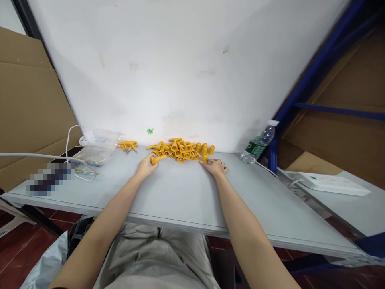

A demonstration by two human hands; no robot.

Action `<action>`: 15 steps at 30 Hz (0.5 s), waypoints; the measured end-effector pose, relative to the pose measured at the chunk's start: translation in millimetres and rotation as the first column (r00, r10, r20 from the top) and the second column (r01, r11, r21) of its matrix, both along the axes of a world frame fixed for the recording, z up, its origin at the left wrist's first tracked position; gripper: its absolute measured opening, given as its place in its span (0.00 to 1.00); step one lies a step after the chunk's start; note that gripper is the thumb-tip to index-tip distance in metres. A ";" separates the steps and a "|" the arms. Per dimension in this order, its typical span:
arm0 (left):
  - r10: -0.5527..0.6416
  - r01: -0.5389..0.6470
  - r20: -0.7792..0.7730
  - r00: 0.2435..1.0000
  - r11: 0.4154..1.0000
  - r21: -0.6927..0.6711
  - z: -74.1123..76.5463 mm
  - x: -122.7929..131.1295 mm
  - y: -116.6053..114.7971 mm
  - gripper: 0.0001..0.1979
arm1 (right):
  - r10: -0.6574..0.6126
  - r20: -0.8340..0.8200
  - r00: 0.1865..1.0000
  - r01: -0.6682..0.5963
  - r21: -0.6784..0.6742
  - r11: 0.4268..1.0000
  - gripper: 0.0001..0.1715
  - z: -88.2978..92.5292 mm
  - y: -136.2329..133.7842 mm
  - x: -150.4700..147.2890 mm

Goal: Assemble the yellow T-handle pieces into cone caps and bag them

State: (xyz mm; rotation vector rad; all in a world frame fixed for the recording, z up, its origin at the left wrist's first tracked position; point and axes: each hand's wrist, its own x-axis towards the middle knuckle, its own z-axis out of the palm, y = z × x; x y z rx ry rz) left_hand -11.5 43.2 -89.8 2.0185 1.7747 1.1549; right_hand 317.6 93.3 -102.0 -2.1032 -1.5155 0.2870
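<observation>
My left hand (146, 166) is closed, thumb and fingers round a yellow plastic piece with a rounded end and a spiral shaft (161, 157) that points right, toward the pile. On the right, my right hand (215, 166) pinches a yellow bell-shaped cap (204, 158) near the table surface. Between and behind both hands lies a pile of yellow plastic bell-mouthed pieces (180, 151), some with T-shaped handles. Several more yellow caps (211, 150) stand at its right end. To the left are yellow handles with metal screw tips (128, 145).
A grey table (177, 192) meets a white board (180, 80) at the back. Clear plastic bags (99, 154) and a white cable (39, 155) lie left. A plastic bottle (259, 142) leans at the right, near a blue frame (272, 154) and a white power strip (333, 184).
</observation>
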 end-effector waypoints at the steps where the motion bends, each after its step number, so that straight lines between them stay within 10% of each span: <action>1: 0.006 -0.006 0.004 1.000 1.000 0.002 0.4 0.0 -0.2 0.13 | -0.014 -0.008 1.000 0.014 -0.008 1.000 0.32 1.1 0.8 -0.6; 10: -0.004 0.004 0.018 1.000 1.000 0.008 1.4 0.7 -1.4 0.13 | -0.175 -0.142 0.974 0.188 0.085 0.978 0.20 -1.3 -0.9 -5.5; 15: -0.002 0.001 0.021 1.000 1.000 0.013 1.1 -0.1 -0.3 0.14 | -0.048 -0.267 0.963 0.119 0.259 0.959 0.22 9.7 -5.2 -15.1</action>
